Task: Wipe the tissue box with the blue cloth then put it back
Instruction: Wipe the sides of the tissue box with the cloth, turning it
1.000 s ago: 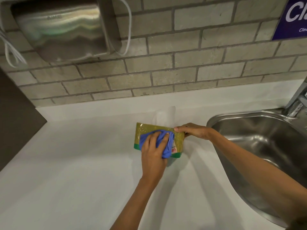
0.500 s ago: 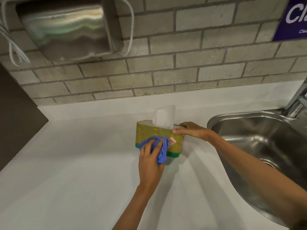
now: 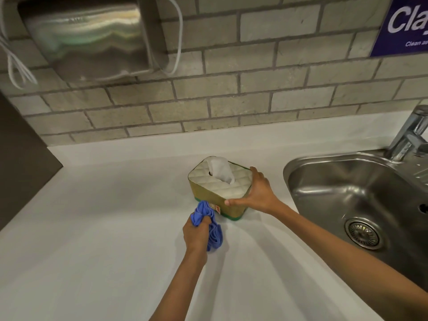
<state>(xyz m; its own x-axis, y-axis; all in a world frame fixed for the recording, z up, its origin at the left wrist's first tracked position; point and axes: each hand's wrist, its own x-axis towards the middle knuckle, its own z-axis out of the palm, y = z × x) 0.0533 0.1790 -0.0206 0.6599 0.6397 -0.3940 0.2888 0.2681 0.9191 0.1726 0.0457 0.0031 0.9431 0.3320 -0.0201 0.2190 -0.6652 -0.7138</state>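
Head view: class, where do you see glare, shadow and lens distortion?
Head view: glare streaks the steel dispenser; soft arm shadows fan across the counter below the left hand; the brick wall courses bow from the wide-angle lens.

steel sink [image 3: 342, 181] right | tap [image 3: 410, 135] | white counter [image 3: 92, 228] | wall dispenser [image 3: 88, 38] | purple sign [image 3: 403, 26]

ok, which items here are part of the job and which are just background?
In the job:
tissue box
blue cloth
left hand
right hand

Background:
sink
tap
wall dispenser
purple sign
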